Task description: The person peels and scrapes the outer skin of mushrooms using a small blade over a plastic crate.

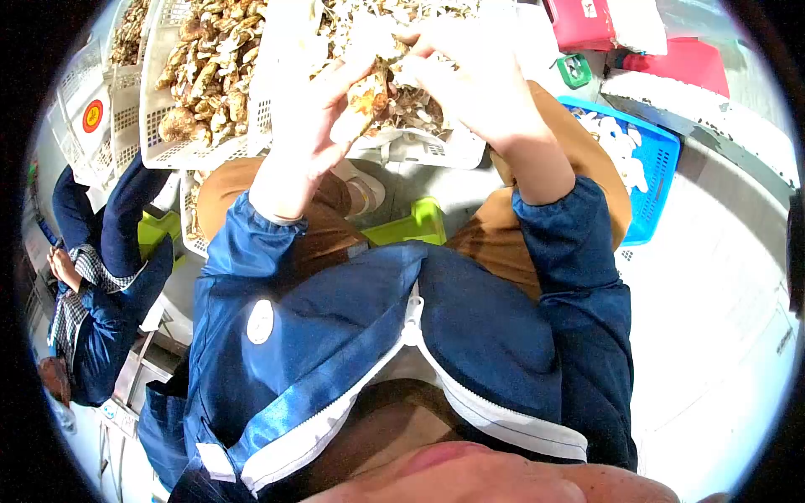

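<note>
My left hand (314,126) is closed around a brownish mushroom (369,96), its thumb along the lower side. Just to the right, my right hand (470,80) has its fingers bent and pressed together close to the mushroom. Glare washes out much of that hand, so what it grips cannot be made out. Both hands are above a white basket (419,151) holding pale and brown scraps. Left of my hands stands a white crate (189,157) heaped with brown, unpeeled-looking mushrooms.
A blue basket (662,180) with white pieces lies by my right knee. Nearby are a small green container (573,70) and a red bin (579,25). A co-worker (109,277) sits at the left. A yellow-green object (411,225) lies between my legs.
</note>
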Motion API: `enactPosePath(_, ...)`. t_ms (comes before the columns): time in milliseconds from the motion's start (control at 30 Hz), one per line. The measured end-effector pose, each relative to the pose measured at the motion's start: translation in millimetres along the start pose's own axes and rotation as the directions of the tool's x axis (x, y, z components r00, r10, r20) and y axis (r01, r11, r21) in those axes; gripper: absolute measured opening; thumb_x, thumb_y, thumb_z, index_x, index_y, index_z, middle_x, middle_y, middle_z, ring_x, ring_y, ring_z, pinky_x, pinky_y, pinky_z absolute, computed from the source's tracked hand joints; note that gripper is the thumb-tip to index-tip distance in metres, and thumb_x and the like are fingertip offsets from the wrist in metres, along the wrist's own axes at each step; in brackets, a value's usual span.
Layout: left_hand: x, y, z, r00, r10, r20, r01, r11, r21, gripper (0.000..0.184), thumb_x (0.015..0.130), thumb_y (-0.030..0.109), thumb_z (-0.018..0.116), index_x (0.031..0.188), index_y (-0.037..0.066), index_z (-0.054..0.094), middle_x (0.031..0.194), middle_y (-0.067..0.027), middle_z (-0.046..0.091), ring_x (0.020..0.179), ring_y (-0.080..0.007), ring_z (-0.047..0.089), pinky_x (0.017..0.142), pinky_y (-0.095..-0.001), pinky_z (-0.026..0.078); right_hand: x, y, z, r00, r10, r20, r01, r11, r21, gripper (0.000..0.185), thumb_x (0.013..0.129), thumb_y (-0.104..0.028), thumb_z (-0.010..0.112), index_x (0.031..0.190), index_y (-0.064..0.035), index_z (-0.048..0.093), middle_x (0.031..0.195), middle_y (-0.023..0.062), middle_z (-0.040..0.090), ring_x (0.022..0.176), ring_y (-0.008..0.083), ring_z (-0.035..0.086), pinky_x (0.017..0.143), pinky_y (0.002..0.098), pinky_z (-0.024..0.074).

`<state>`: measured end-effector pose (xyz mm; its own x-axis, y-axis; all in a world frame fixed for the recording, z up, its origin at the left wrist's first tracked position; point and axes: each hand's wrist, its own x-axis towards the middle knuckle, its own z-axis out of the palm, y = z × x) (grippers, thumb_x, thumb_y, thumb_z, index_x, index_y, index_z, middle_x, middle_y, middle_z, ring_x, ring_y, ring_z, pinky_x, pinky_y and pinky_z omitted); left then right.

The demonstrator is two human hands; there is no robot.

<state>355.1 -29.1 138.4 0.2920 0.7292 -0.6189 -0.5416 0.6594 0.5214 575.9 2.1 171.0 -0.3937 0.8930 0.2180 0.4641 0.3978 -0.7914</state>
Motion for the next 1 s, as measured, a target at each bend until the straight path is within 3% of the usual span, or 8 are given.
enactPosePath(200,-2.5,-5.3,13.0,0.99,0.142,-0.005,-0.142,0.989,0.04,0.051,0.092,0.017,0.073,0.135,-0.003,0.056,0.126,-0.0127,0.064,0.109,-0.0184,0.066,0.089,-0.0298,0.057,1.7,-2.2,0.6,0.997,-0.073,0.004,0.073,0.993,-0.096,0.01,0.09,-0.01,0.069,0.091,-0.0013,0.065,0.101,0.0118,0.072,0.093,0.0287,0.069,0.081,0.0374,0.0566)
enactPosePath(500,-3.7,1.0,17.8,0.995,0.096,0.012,-0.097,0.993,0.064,0.057,0.091,0.013,0.072,0.14,-0.004,0.05,0.131,-0.0147,0.062,0.116,-0.0205,0.063,0.096,-0.0315,0.054,2.2,0.6,1.3,0.995,-0.091,-0.028,0.087,0.989,-0.119,0.008,0.087,-0.01,0.061,0.092,-0.0048,0.064,0.088,0.0156,0.064,0.087,0.0369,0.065,0.077,0.0456,0.0541)
enactPosePath(600,3.7,-2.6,10.0,0.988,0.146,0.051,-0.153,0.975,0.16,0.047,0.097,0.021,0.066,0.136,-0.001,0.053,0.113,-0.0103,0.068,0.088,-0.0161,0.069,0.068,-0.0295,0.06,2.5,-2.3,-1.9,1.0,0.019,-0.021,-0.019,1.0,-0.012,0.01,0.088,-0.011,0.062,0.094,-0.0051,0.066,0.091,0.0154,0.066,0.087,0.0365,0.066,0.075,0.0447,0.0547)
enactPosePath(667,5.0,0.9,8.8,0.985,0.163,0.054,-0.171,0.962,0.211,0.046,0.096,0.021,0.065,0.134,-0.003,0.053,0.11,-0.0113,0.067,0.085,-0.0168,0.068,0.064,-0.0296,0.059,3.1,-8.2,-12.2,0.985,0.171,0.033,-0.174,0.973,0.151,0.012,0.088,-0.012,0.063,0.097,-0.0052,0.067,0.094,0.0151,0.067,0.089,0.036,0.067,0.076,0.044,0.0551)
enactPosePath(800,7.6,11.6,-10.0,0.966,0.13,0.223,-0.231,0.82,0.523,0.044,0.094,0.02,0.065,0.129,-0.004,0.054,0.106,-0.0136,0.066,0.083,-0.0194,0.067,0.059,-0.0301,0.057,12.5,-10.9,-35.4,0.96,0.257,-0.11,-0.263,0.964,-0.037,0.009,0.089,-0.005,0.06,0.086,0.0019,0.064,0.084,0.0177,0.065,0.078,0.0312,0.064,0.071,0.0361,0.0514)
enactPosePath(900,3.1,10.6,5.5,0.969,0.128,0.212,-0.183,0.947,0.265,0.049,0.092,0.017,0.068,0.133,-0.005,0.053,0.116,-0.0147,0.065,0.093,-0.0202,0.067,0.072,-0.0298,0.058,10.9,7.0,-29.7,0.95,0.067,-0.305,-0.113,0.984,-0.134,0.007,0.088,-0.005,0.062,0.086,0.0018,0.063,0.082,0.0164,0.064,0.075,0.0291,0.063,0.069,0.0358,0.051)
enactPosePath(933,5.0,7.6,3.1,0.967,0.173,0.189,-0.216,0.947,0.238,0.051,0.092,0.013,0.067,0.136,-0.007,0.051,0.122,-0.0153,0.064,0.1,-0.0201,0.067,0.08,-0.0296,0.058,8.0,-1.4,-36.4,0.971,0.157,-0.182,-0.162,0.987,-0.011,0.006,0.087,-0.005,0.063,0.085,0.001,0.062,0.086,0.0155,0.063,0.078,0.0289,0.062,0.07,0.0343,0.0505)
enactPosePath(1000,2.9,7.7,6.6,0.952,0.226,0.208,-0.265,0.946,0.184,0.054,0.093,0.01,0.067,0.141,-0.007,0.049,0.139,-0.016,0.057,0.119,-0.0215,0.062,0.101,-0.0301,0.052,8.0,-4.5,-32.6,0.996,0.003,-0.086,0.002,0.998,0.058,0.006,0.087,-0.005,0.064,0.085,0.0002,0.062,0.09,0.0149,0.061,0.082,0.029,0.061,0.072,0.034,0.0501)
